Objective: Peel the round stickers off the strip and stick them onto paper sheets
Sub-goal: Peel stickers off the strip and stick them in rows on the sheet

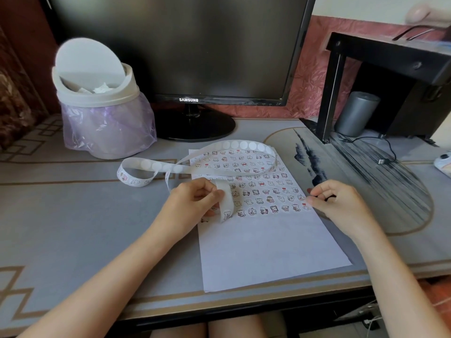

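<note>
Backing strip point(234, 144) is held by the left grip point(195, 201), pinched between thumb and curled fingers near its free end. That end hangs down in a curl over the left edge of the paper sheet point(268, 247), and one round cartoon sticker point(227, 214) is seen on it just below the fingers. From the grip the strip is led up and away in a wide loop over the far part of the sheet, then back to the left, where it ends in a small coil on the table point(73, 215). Blank round spots are seen along the upper run of the loop.

The sheet is laid flat on the table in front of the person. Its far half is covered by rows of stuck stickers point(256, 184); its near half is left bare.

The right grip point(339, 203) is set at the sheet's right edge, fingers curled, thumb and forefinger tips brought close together beside the end of the lowest rows. Whether anything is pinched there cannot be told.

Behind the sheet a Samsung monitor point(195, 45) is stood, with a swing-lid bin point(97, 98) lined in purple plastic to its left.
</note>
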